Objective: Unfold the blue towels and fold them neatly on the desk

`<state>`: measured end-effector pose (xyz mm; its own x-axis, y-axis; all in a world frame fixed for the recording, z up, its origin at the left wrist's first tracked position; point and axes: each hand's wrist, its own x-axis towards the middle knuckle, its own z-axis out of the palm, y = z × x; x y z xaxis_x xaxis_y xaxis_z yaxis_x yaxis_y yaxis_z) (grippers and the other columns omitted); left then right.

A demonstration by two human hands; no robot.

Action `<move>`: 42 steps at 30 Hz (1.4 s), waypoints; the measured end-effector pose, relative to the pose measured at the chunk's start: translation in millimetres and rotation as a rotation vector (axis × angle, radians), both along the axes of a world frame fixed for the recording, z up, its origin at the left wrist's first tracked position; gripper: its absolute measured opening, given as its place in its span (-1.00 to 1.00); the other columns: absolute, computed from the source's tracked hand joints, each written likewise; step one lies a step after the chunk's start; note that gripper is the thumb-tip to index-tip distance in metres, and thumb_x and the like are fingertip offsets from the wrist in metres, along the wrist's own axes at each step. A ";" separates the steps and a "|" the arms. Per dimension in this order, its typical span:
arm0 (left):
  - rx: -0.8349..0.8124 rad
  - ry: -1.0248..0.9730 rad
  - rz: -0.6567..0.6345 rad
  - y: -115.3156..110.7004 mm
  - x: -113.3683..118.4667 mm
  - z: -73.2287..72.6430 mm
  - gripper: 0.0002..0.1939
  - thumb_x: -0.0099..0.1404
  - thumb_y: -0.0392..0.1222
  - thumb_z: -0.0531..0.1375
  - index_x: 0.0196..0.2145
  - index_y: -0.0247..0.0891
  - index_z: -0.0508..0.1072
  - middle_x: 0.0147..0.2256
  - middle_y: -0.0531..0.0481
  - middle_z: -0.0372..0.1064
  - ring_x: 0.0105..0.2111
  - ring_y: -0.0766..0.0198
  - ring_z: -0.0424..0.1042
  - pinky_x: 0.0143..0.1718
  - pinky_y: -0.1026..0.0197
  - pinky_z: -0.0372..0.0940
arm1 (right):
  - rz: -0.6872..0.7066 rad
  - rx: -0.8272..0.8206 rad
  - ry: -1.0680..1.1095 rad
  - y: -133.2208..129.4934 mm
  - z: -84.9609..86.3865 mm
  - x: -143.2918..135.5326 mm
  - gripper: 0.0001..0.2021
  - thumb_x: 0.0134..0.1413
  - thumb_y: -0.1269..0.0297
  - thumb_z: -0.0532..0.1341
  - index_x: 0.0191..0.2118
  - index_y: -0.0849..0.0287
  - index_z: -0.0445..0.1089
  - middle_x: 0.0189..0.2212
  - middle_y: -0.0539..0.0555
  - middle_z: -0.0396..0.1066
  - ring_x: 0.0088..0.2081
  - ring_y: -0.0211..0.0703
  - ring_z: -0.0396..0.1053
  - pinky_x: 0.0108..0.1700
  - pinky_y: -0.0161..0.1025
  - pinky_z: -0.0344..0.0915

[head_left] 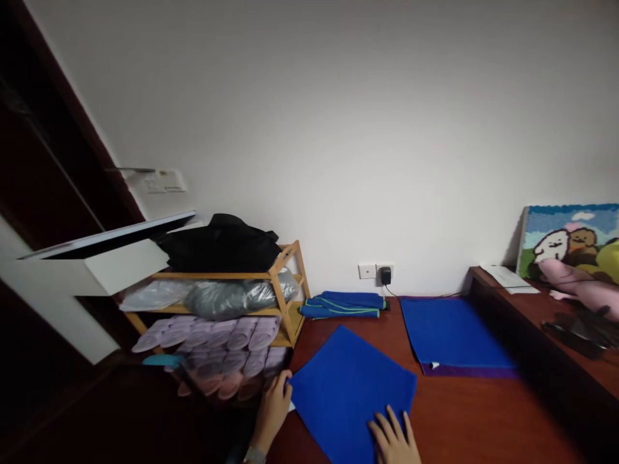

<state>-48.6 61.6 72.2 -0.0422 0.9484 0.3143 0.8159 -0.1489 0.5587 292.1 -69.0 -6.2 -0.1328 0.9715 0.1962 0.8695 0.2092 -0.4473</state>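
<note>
Shadow swallows the lower left corner, so the floor beneath the bamboo rack and its rows of pale slippers is hard to make out, and both forearms are cut off by the bottom edge. The left hand curls its fingers over the left corner of the blue cloth, gripping it lightly, while the right hand lies released, fingers spread flat on the cloth's near edge. That cloth lies on the reddish-brown table, with folded blue towels behind it and another blue cloth to its right.
</note>
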 end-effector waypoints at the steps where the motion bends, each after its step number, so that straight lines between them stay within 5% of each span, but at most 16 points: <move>1: -0.061 0.040 -0.009 -16.6 -2.3 -0.5 -0.79 0.33 -0.27 0.03 -0.23 -0.07 0.45 -0.33 0.05 0.55 -0.28 0.18 0.57 -0.19 0.23 0.34 | 0.033 -0.030 -0.009 4.5 14.5 15.4 -0.40 0.13 0.36 0.11 0.25 -0.35 0.34 0.30 -0.17 0.29 0.37 0.12 0.15 0.41 0.25 0.00; 5: -0.240 0.192 -0.076 -87.0 -1.1 -16.6 -0.78 0.30 -0.33 0.05 -0.31 -0.04 0.42 -0.45 0.11 0.51 -0.38 0.17 0.55 -0.26 0.23 0.29 | -0.081 -0.095 -0.057 8.6 57.7 55.5 -0.38 0.16 0.41 0.01 0.30 -0.15 0.31 0.39 -0.07 0.13 0.45 0.08 -0.08 0.46 0.24 -0.17; 9: -0.116 0.330 -0.055 -131.3 3.0 -29.3 -0.76 0.33 -0.25 0.09 -0.19 0.01 0.53 -0.23 -0.02 0.61 -0.18 0.00 0.58 -0.09 0.05 0.34 | -0.173 -0.119 -0.041 -16.5 45.9 45.5 -0.47 0.35 0.15 -0.09 0.37 -0.10 0.19 0.41 -0.06 0.08 0.44 0.04 -0.06 0.44 0.15 -0.05; 12: 0.042 0.393 -0.021 -137.1 12.7 -25.1 -0.67 0.36 -0.21 0.06 -0.05 -0.05 0.56 -0.07 -0.11 0.58 -0.05 -0.05 0.54 -0.02 -0.02 0.38 | -0.176 -0.117 -0.056 -37.2 24.0 30.5 -0.45 0.37 -0.02 -0.10 0.41 -0.15 0.08 0.43 -0.12 -0.03 0.45 0.07 -0.10 0.44 0.19 -0.06; 16: 0.173 0.449 -0.261 -129.7 32.5 -25.7 -0.60 0.48 -0.11 0.01 0.16 0.02 0.48 0.16 -0.01 0.47 0.15 0.07 0.44 0.15 0.02 0.35 | -0.206 -0.149 -0.109 -50.8 13.8 27.0 -0.41 0.38 -0.05 -0.13 0.44 -0.07 0.00 0.44 -0.12 -0.12 0.46 0.06 -0.17 0.46 0.18 -0.14; 23: 0.100 0.528 -0.310 -136.1 16.1 -64.6 -0.40 0.55 0.07 -0.07 0.46 0.03 -0.11 0.41 0.04 0.06 0.38 0.12 0.12 0.34 -0.07 0.16 | -0.228 -0.141 -0.161 -72.8 6.4 34.3 -0.39 0.39 -0.07 -0.16 0.45 -0.03 -0.05 0.45 -0.11 -0.15 0.47 0.05 -0.18 0.46 0.19 -0.16; 30: 0.050 0.560 -0.309 -153.5 10.0 -69.4 -0.36 0.56 0.08 -0.09 0.46 -0.01 -0.25 0.42 0.02 -0.01 0.39 0.10 0.08 0.35 -0.09 0.14 | -0.231 -0.165 -0.109 -95.3 3.2 36.9 -0.34 0.39 -0.16 -0.23 0.47 -0.02 -0.11 0.46 -0.11 -0.13 0.48 0.00 -0.23 0.48 0.12 -0.20; 33: 0.094 0.548 -0.283 -161.5 14.1 -73.6 -0.33 0.55 0.06 -0.07 0.47 -0.02 -0.29 0.42 0.01 -0.01 0.38 0.09 0.10 0.34 -0.10 0.18 | -0.287 -0.185 -0.084 -76.0 16.4 43.5 -0.34 0.39 -0.13 -0.26 0.47 0.00 -0.07 0.47 -0.08 -0.12 0.48 -0.01 -0.22 0.47 0.09 -0.17; 37: 0.167 0.550 -0.269 -166.3 15.5 -72.8 -0.32 0.53 0.03 -0.01 0.47 0.01 -0.21 0.40 0.05 0.09 0.36 0.07 0.17 0.32 -0.15 0.23 | -0.323 -0.198 -0.086 -12.1 45.5 55.0 -0.36 0.41 -0.02 -0.26 0.48 0.09 -0.10 0.48 -0.04 -0.17 0.49 -0.06 -0.24 0.47 0.01 -0.18; 42: 0.202 0.526 -0.260 -150.4 34.5 -46.2 -0.47 0.51 0.00 0.03 0.39 0.01 0.17 0.36 0.06 0.20 0.34 0.06 0.20 0.31 -0.16 0.25 | -0.339 -0.257 -0.129 68.0 60.5 59.7 -0.37 0.40 0.08 -0.24 0.49 0.16 -0.14 0.50 -0.02 -0.23 0.49 -0.09 -0.29 0.46 -0.05 -0.25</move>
<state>-14.1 -88.8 26.0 0.3913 0.8265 0.4046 0.8972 -0.4404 0.0318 351.8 -1.0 54.3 0.1939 0.9795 -0.0546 0.9221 -0.2010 -0.3305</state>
